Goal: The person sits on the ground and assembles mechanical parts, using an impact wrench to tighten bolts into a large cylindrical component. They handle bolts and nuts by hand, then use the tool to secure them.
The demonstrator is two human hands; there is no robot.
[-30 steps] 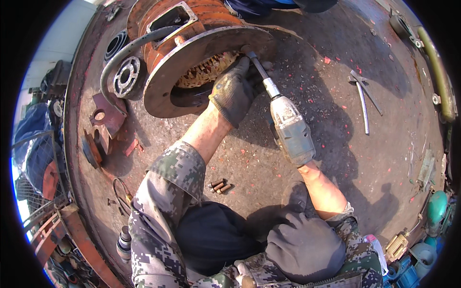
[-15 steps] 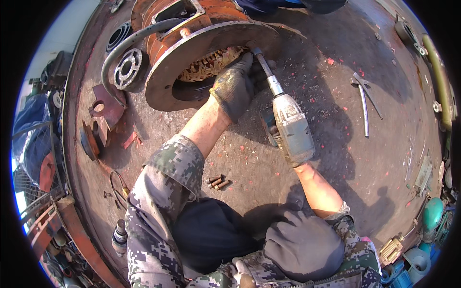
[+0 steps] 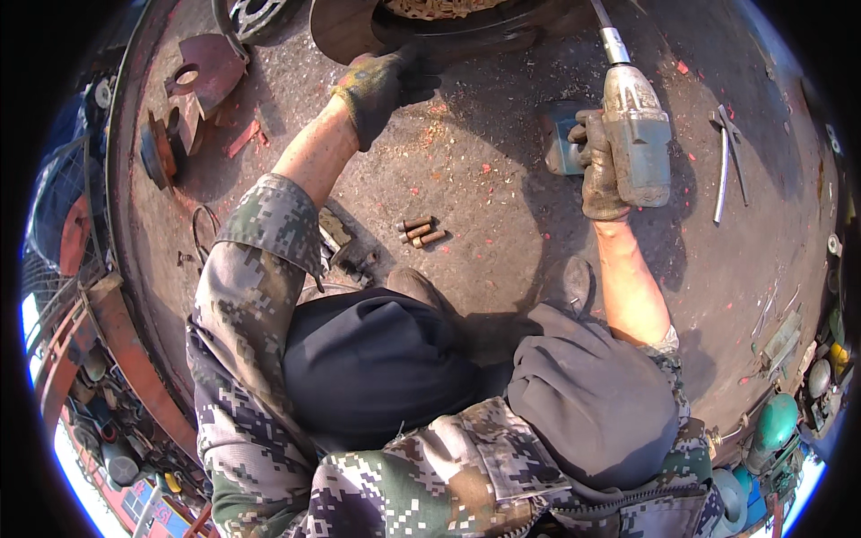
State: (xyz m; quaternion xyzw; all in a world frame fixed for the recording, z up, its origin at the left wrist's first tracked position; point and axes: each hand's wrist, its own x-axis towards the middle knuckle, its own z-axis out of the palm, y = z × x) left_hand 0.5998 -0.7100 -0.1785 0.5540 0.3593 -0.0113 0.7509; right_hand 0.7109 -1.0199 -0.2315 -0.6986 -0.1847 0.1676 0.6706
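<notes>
Clutching the wrench (image 3: 639, 143) mid-body with the right hand (image 3: 603, 179), likely for balance; holding the left hand (image 3: 377, 90) well apart, kinda uncurled, near the flange (image 3: 341, 30).

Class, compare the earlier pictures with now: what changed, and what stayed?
The left hand moved left, away from the power tool, which the right hand carried rightward relative to the flange. The view shifted, so the flange now sits higher in the picture. Stayed: the right hand's grip, and three bolts on the floor.
</notes>
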